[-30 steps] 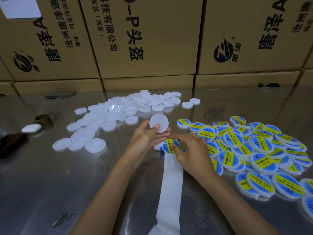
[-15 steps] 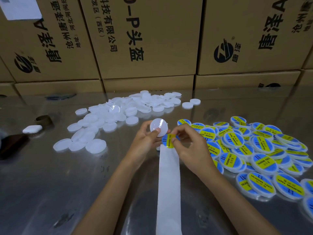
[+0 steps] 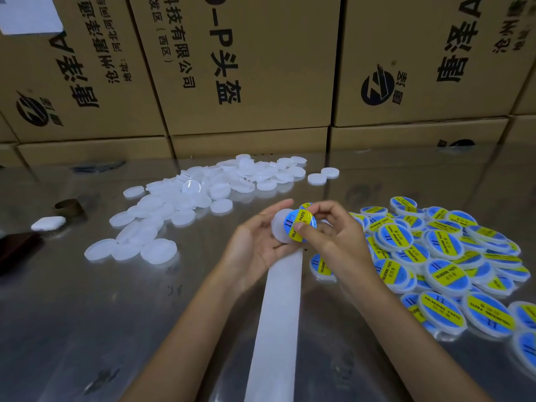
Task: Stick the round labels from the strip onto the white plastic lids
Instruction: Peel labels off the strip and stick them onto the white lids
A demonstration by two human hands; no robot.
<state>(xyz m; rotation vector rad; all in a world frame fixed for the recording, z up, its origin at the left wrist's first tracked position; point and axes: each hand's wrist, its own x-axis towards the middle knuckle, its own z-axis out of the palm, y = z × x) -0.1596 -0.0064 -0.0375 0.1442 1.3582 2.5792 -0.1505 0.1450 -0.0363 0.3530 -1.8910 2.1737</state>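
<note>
My left hand (image 3: 255, 242) holds a white plastic lid (image 3: 279, 227) upright between thumb and fingers at the table's middle. My right hand (image 3: 333, 236) pinches a round blue and yellow label (image 3: 300, 224) and holds it against the lid's right half, partly off its edge. The white backing strip (image 3: 278, 323) runs from under my hands toward me. A pile of bare white lids (image 3: 185, 204) lies at the left and back. Several labelled lids (image 3: 441, 256) lie heaped at the right.
Printed cardboard boxes (image 3: 246, 68) wall off the back of the shiny metal table (image 3: 87, 329). A small white case (image 3: 48, 223), a brown ring (image 3: 69, 207) and a dark object (image 3: 17, 248) lie at the far left.
My right hand peeled a label off the strip, lifted it and brought it onto the lid. My left hand turned the lid toward the label.
</note>
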